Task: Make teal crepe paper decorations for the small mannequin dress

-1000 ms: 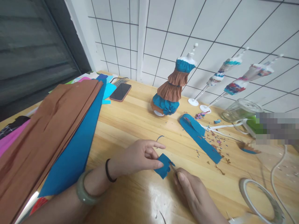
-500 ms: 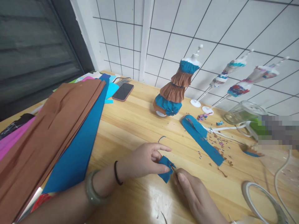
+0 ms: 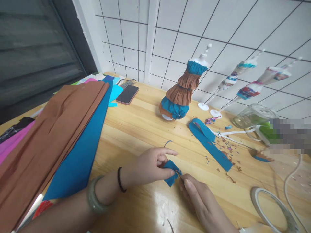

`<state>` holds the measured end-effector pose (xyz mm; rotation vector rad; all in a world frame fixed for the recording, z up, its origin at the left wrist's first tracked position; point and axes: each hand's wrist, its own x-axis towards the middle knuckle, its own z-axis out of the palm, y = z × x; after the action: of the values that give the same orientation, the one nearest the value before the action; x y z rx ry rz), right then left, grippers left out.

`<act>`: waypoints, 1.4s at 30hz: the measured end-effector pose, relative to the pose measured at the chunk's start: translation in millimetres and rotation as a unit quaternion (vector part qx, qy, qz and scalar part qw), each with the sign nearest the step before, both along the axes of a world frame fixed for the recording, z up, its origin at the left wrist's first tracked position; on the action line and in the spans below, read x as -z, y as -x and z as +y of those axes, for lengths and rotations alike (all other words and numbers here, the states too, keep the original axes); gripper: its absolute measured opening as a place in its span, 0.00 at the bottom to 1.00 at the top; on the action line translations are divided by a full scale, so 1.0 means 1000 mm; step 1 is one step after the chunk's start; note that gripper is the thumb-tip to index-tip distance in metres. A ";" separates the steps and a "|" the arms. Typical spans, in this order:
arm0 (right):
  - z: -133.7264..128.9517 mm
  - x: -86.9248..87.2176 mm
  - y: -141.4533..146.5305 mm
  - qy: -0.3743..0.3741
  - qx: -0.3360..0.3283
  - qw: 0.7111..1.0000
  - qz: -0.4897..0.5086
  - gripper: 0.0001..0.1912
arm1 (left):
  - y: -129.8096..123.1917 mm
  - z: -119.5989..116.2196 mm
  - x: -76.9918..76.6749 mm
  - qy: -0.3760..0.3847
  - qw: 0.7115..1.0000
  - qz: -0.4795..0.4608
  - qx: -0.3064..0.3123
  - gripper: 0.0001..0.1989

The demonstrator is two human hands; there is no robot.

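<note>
My left hand (image 3: 152, 166) pinches a small piece of blue crepe paper (image 3: 170, 164) between thumb and fingers, with the index finger stretched out above it. The paper's right edge is folded and crumpled. In my right hand (image 3: 199, 195) is a thin, dark pointed tool, apparently tweezers (image 3: 178, 174), whose tip meets that crumpled edge. Most of the tool is hidden inside the fist. Beyond the hands stands a small dress form (image 3: 187, 87) wearing tiers of blue and brown crepe paper. A looped blue paper strip (image 3: 211, 147) lies to its right.
Brown crepe paper (image 3: 55, 129) and blue sheets (image 3: 77, 155) cover the left side, near a phone (image 3: 127, 94). Two more dress forms (image 3: 250, 90) stand at the back right. A glass jar (image 3: 254, 115), paper scraps (image 3: 228, 149) and a tape roll (image 3: 274, 207) are on the right.
The tool's tip has moved slightly up and left into the blue paper. The paper's edge looks more gathered, and its lower corner has shifted a little. Both hands stay nearly in place.
</note>
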<state>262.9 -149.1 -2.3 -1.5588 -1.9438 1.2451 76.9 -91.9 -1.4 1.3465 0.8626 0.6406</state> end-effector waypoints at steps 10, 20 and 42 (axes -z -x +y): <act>0.001 -0.001 0.004 0.009 0.017 1.000 0.021 0.18 | 0.000 -0.001 -0.003 -0.045 0.999 0.024 -0.008 0.23; 0.000 0.001 0.004 0.021 0.033 0.999 0.038 0.18 | -0.003 -0.004 -0.009 -0.071 0.996 0.046 -0.012 0.25; -0.001 -0.003 0.012 0.114 0.128 0.971 0.166 0.19 | -0.006 -0.004 -0.008 -0.019 1.000 0.011 -0.005 0.26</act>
<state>250.9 -149.7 0.8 -1.5278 -1.3870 1.5402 83.0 -95.5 6.2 1.3865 0.8793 0.6531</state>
